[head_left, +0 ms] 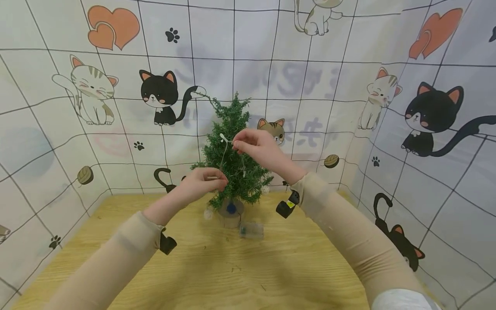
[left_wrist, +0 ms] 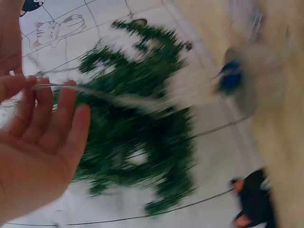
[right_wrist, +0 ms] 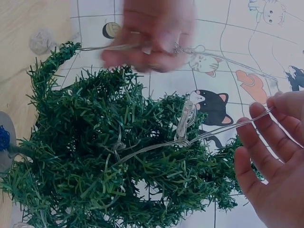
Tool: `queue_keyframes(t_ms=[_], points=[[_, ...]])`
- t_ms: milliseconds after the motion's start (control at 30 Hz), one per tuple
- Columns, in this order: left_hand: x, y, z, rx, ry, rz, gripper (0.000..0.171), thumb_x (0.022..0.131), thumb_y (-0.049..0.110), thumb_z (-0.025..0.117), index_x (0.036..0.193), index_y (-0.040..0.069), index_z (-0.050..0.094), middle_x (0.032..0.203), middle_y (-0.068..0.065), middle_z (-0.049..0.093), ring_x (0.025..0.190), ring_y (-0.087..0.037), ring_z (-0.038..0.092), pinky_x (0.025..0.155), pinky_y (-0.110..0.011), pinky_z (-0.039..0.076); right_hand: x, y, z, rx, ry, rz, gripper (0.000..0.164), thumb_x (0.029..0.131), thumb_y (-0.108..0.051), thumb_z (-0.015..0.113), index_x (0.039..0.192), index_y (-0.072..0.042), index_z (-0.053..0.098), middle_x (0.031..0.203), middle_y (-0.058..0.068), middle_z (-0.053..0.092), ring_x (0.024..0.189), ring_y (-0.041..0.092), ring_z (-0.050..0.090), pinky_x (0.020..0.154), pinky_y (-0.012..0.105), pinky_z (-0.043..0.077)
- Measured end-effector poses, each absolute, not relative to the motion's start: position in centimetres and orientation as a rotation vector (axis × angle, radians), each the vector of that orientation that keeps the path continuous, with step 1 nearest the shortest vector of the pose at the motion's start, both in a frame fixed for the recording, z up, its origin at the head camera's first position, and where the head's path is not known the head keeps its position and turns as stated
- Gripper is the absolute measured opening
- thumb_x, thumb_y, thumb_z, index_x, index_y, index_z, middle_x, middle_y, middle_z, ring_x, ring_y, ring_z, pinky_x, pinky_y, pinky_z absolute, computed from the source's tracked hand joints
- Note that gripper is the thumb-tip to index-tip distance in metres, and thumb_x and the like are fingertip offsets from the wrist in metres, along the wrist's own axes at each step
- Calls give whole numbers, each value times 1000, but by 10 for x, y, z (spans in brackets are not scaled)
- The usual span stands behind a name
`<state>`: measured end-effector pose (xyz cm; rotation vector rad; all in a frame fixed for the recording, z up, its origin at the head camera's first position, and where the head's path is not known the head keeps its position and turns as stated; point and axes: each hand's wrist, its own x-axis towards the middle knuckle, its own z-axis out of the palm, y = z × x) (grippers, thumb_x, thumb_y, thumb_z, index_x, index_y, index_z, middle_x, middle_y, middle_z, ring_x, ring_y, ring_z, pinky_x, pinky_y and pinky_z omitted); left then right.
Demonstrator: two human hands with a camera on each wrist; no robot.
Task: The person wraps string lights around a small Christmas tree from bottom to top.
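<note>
A small green artificial Christmas tree stands at the back of the table, with thin string lights draped across its branches. My right hand, in front of the tree's right side, pinches the wire between thumb and index finger, as the right wrist view shows. Near that pinch a clear bulb sits on the wire. Lower and to the left, my left hand holds another stretch of the wire at its fingertips; it is blurred in the right wrist view. The wire runs between both hands.
The tree's round base rests on the wooden table. A clear box lies in front of it to the right. A whitish ball is beside the base. A cat-print cloth hangs behind and at the sides.
</note>
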<state>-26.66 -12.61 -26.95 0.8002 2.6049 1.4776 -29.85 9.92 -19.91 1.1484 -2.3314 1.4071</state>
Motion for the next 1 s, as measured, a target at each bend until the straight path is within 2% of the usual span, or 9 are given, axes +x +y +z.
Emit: queue_keyframes(t_ms=[100,200,300,433,567,633,700,867,1000], points=[[-266,-126,-286,762,2409,1559,40,98,27,60,127,1,58,110,-15,67,102,-25,63,93,-46,47,-298,102,-198,1137,-2322,1421,22,99,-15,57,110,2,64,100,13,66,90,28,62,84,48,49],[-265,-130,-298,761,2379,1532,42,97,30,60,131,5,57,106,-9,69,100,-24,63,94,-46,46,-298,104,-198,1129,-2327,1435,24,99,-15,57,111,4,63,100,14,66,91,29,62,85,50,48],[-265,-137,-306,781,2411,1483,35,97,31,61,122,7,64,102,-5,69,99,-25,63,93,-48,46,-298,107,-197,1118,-2331,1445,23,99,-15,57,111,4,63,100,15,66,92,31,61,87,51,47],[-268,-151,-313,833,2490,1422,31,99,31,57,107,4,70,95,-8,70,95,-25,64,92,-47,47,-298,111,-197,1104,-2324,1458,22,99,-15,57,110,3,64,99,15,67,91,30,62,87,51,47],[-267,-173,-310,848,2575,1363,32,102,31,52,104,5,71,86,-6,68,91,-23,64,91,-46,46,-300,116,-197,1098,-2311,1471,21,99,-13,58,110,3,64,98,14,67,92,30,63,85,50,49],[-264,-184,-305,824,2587,1352,31,101,32,52,106,7,70,87,-5,68,90,-24,64,91,-47,45,-302,119,-198,1093,-2309,1464,21,99,-12,58,110,4,64,97,14,67,92,32,64,83,46,51],[-260,-195,-297,805,2586,1343,29,101,33,54,110,10,69,87,-6,67,87,-26,64,86,-47,47,-303,122,-198,1087,-2310,1453,21,99,-12,58,109,5,64,96,14,67,90,33,64,81,43,52],[-246,-216,-257,802,2593,1300,32,98,28,60,125,13,58,79,-13,61,69,-26,59,66,-39,50,-305,132,-197,1046,-2329,1410,21,100,-13,56,110,4,63,94,15,67,85,31,62,75,37,51],[-234,-226,-213,779,2625,1273,35,97,20,61,128,13,47,82,-14,59,72,-24,57,68,-40,53,-308,138,-195,1003,-2344,1370,19,101,-16,54,109,-1,63,94,15,67,82,24,62,74,34,51]])
